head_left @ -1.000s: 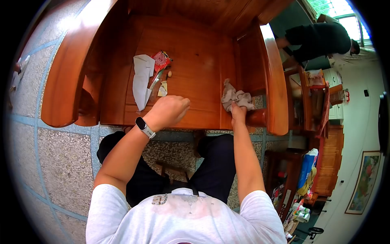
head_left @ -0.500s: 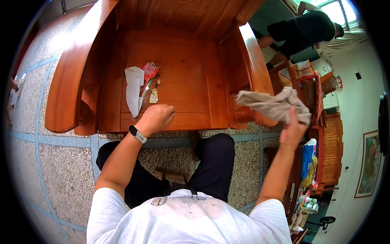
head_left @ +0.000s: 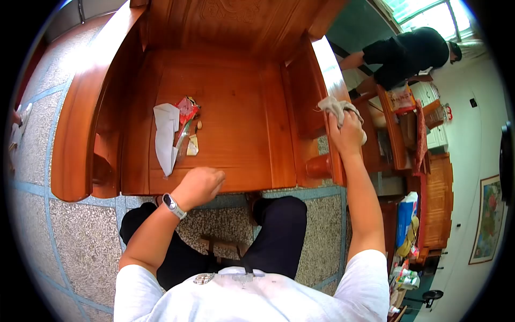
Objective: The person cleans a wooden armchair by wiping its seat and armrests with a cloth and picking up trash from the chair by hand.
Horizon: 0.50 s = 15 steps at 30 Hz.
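We hold the cloth (head_left: 335,107) bunched in our right hand (head_left: 348,131), clasped against the wooden armrest (head_left: 329,70). Well left of that hand, our left hand (head_left: 200,185) is curled into a loose fist near the front of the seat (head_left: 230,139); beyond it lie white paper (head_left: 166,134) and a red wrapper (head_left: 187,109).

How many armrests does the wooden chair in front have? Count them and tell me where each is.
2. The left armrest runs along one side of the wooden chair; the right armrest runs along the other, partly covered by the cloth in the right hand.
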{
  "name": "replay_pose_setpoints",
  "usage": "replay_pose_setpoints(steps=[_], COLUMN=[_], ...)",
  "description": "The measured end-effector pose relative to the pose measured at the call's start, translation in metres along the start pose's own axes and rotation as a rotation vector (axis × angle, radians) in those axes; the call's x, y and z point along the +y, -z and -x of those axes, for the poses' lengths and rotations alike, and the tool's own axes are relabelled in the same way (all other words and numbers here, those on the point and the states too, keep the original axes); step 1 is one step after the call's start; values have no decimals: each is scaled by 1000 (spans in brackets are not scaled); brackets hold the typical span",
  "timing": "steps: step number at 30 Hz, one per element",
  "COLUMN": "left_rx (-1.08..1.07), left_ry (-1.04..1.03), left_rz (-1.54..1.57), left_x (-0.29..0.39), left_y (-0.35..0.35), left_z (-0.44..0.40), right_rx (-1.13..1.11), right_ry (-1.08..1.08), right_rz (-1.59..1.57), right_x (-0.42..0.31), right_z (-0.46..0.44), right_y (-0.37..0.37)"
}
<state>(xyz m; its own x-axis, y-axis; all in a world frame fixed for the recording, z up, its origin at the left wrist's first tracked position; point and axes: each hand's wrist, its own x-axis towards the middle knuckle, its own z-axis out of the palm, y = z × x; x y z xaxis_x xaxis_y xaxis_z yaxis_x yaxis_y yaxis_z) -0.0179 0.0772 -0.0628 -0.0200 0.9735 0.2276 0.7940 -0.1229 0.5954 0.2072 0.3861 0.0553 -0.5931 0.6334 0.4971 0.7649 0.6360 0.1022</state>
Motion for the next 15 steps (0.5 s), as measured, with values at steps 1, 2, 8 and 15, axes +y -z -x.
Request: replay_pose_setpoints(steps=[1,2,8,15], left_rx=[-10,15,-61,-158], left_ry=[-2,-9,-17,43], left_rz=[-10,-7,-4,29], left_x=[1,2,0,-12], left_y=[0,0,-7,-12], left_z=[0,-1,-15,-29], right_rx=[-2,7,-172,-258], right_ry=[-2,5,-240,-441], right_rz=[35,29,186,151], right_x=[1,1,-5,7], right_z=[-19,-36,-137,-231], right_y=[-11,-22,-70,-124])
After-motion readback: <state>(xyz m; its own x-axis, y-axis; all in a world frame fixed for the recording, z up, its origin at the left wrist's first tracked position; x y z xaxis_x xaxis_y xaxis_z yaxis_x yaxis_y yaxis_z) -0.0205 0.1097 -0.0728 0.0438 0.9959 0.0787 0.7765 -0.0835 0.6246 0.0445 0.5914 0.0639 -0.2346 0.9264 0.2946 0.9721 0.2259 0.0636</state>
